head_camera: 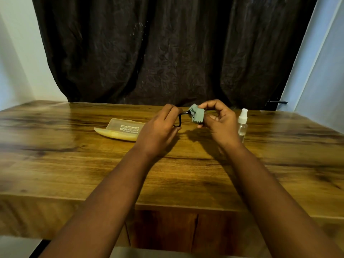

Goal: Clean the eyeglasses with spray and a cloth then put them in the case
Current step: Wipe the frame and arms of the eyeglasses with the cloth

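In the head view, the left hand [161, 127] pinches the black frame of the eyeglasses [180, 119] at one end, holding them above the wooden table [74, 164] just right of the open translucent yellow glasses case [119, 130]. The right hand [218, 121] is closed on a grey-green cleaning cloth [197, 114], thumb and fingers pressing it around the other lens. The clear spray bottle [242, 124] stands upright well to the right of the case, just beyond the right hand.
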